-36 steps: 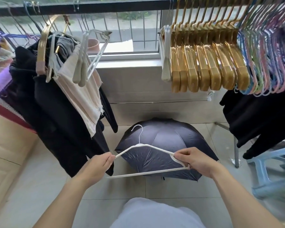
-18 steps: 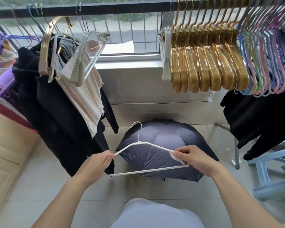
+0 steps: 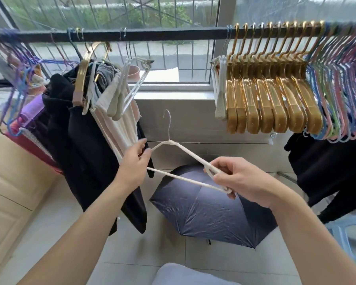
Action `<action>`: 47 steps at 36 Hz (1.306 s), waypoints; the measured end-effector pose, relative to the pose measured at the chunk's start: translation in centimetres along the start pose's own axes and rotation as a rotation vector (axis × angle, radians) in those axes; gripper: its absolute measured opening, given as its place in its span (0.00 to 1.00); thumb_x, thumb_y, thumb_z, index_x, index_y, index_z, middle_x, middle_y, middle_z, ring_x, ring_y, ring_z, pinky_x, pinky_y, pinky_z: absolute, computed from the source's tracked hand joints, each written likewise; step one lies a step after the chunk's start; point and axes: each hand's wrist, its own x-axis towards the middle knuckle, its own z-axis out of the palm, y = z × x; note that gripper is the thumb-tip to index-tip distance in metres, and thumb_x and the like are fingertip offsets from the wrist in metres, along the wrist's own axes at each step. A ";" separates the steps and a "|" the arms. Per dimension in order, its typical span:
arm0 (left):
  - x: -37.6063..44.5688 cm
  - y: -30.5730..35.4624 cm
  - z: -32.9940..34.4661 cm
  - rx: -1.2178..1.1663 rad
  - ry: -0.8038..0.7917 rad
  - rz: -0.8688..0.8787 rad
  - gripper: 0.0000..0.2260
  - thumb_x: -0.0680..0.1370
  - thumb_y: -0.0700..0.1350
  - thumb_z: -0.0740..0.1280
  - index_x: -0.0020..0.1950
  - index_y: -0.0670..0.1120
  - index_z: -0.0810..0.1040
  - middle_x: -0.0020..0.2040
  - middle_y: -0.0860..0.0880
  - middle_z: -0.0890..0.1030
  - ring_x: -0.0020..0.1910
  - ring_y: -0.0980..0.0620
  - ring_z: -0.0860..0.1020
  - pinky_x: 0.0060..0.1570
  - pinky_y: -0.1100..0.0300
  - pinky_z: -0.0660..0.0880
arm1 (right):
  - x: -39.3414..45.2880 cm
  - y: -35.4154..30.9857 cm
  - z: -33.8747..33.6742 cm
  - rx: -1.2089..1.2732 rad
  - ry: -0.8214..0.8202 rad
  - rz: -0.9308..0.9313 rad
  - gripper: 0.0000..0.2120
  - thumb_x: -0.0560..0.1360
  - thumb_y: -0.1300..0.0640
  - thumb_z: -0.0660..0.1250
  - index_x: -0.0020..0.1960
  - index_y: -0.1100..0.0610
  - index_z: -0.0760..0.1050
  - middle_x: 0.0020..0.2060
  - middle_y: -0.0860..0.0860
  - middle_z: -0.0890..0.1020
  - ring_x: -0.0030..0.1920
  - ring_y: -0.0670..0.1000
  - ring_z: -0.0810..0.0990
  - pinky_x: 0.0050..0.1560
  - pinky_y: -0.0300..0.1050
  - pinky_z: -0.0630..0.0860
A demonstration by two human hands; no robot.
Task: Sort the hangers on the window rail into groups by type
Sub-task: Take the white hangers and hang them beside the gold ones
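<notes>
Window rail (image 3: 173, 36) runs across the top, tiled floor below with an open dark umbrella (image 3: 210, 210) on it. White hanger (image 3: 185, 150) is off the rail, held low in front between both hands, hook up. Left hand (image 3: 136, 159) pinches its left shoulder end; right hand (image 3: 240, 179) has fingers curled round the right end where arm meets bottom bar. Rail already shows groups: gold hangers (image 3: 273, 99) packed right of centre, a few white hangers (image 3: 219, 93) touching their left side, pastel thin hangers (image 3: 341, 93) far right. Left side is unsorted, with clothes (image 3: 84, 140) and mixed hangers. Likely step: hang this one with the white group. Advice: shift one hand to the neck, keep the hook facing the same way as its neighbours, land it just left of the white stack, avoid snagging the gold hooks.
</notes>
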 end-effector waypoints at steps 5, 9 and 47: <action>2.5 5.8 -1.7 -0.321 -0.154 0.097 0.29 0.82 0.56 0.66 0.81 0.56 0.62 0.73 0.52 0.72 0.70 0.55 0.73 0.70 0.56 0.70 | -0.6 -0.2 0.0 -0.126 -0.021 0.000 0.11 0.78 0.59 0.67 0.52 0.45 0.83 0.39 0.55 0.78 0.35 0.47 0.74 0.36 0.45 0.79; 3.8 7.3 -2.2 -0.395 -0.342 0.036 0.16 0.78 0.50 0.71 0.65 0.51 0.80 0.61 0.47 0.83 0.64 0.49 0.81 0.67 0.44 0.77 | -1.0 -0.9 -0.2 -0.112 -0.026 0.015 0.12 0.77 0.59 0.66 0.52 0.44 0.84 0.39 0.57 0.76 0.34 0.49 0.74 0.35 0.44 0.78; 5.6 10.2 -6.5 0.191 0.235 0.315 0.08 0.84 0.45 0.65 0.61 0.48 0.81 0.52 0.53 0.81 0.49 0.57 0.80 0.53 0.51 0.81 | 1.1 -5.7 -0.4 -0.095 0.446 0.018 0.11 0.77 0.61 0.65 0.53 0.48 0.81 0.40 0.49 0.81 0.26 0.47 0.76 0.25 0.44 0.76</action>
